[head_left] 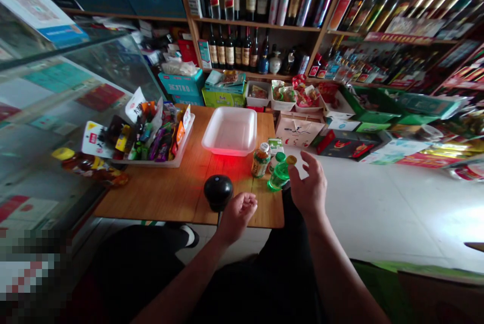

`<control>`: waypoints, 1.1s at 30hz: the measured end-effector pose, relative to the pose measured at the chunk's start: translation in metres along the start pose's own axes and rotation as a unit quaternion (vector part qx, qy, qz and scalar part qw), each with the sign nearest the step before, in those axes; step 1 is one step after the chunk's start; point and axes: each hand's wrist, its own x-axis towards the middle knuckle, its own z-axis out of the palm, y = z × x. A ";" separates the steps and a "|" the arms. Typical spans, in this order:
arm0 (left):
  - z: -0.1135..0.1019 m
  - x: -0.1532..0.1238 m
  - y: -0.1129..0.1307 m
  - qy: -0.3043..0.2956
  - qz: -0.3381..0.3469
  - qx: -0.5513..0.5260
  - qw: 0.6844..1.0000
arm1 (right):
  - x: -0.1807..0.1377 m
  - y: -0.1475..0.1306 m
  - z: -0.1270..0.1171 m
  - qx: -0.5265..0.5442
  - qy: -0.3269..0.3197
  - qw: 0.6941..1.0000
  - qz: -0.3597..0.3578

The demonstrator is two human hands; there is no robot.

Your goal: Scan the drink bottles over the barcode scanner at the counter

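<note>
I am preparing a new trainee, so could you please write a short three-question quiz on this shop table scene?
1. True or false: the white plastic tray on the wooden table holds bottles.
2. Which thing is nearest the right hand? A) black round device B) green bottle C) snack tray
3. Is the left hand holding anything?

Key:
1. False; it looks empty.
2. B; the green bottle lies tilted beside the open right hand, next to an upright orange-label bottle.
3. No; it is loosely curled by the table edge, empty.
</note>
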 end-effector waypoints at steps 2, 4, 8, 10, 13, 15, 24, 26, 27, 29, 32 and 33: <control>0.008 0.008 -0.009 -0.009 -0.011 -0.005 1.000 | 0.001 0.013 0.005 -0.018 -0.047 0.999 0.019; 0.014 0.015 -0.019 -0.016 -0.017 -0.002 1.000 | 0.000 0.019 0.010 -0.023 -0.086 0.996 0.028; 0.022 0.024 -0.036 -0.024 -0.028 -0.008 0.999 | -0.001 0.021 0.013 -0.015 -0.103 0.994 0.026; 0.025 0.028 -0.044 -0.025 -0.041 -0.020 0.999 | 0.000 0.022 0.012 -0.008 -0.098 0.995 0.017; 0.030 0.033 -0.050 -0.022 -0.068 -0.045 0.996 | 0.000 0.023 0.009 -0.003 -0.091 0.996 0.022; 0.033 0.035 -0.051 -0.017 -0.088 -0.064 0.994 | 0.000 0.022 0.004 -0.004 -0.078 0.996 0.041; 0.035 0.022 -0.001 -0.003 -0.064 -0.155 0.986 | 0.008 -0.003 -0.032 0.077 -0.033 0.988 0.128; 0.030 0.019 0.016 0.012 -0.041 -0.150 0.988 | 0.011 -0.008 -0.034 0.130 -0.026 0.982 0.135; 0.026 0.018 0.024 0.019 -0.031 -0.140 0.989 | 0.012 -0.011 -0.035 0.155 -0.024 0.978 0.141; 0.017 0.014 0.039 0.031 -0.014 -0.113 0.993 | 0.014 -0.018 -0.035 0.195 -0.018 0.969 0.150; -0.001 0.008 0.059 0.061 0.002 -0.074 0.995 | 0.018 -0.029 -0.033 0.245 -0.007 0.958 0.147; -0.008 0.006 0.065 0.083 0.009 -0.058 0.995 | 0.019 -0.033 -0.032 0.260 -0.001 0.955 0.143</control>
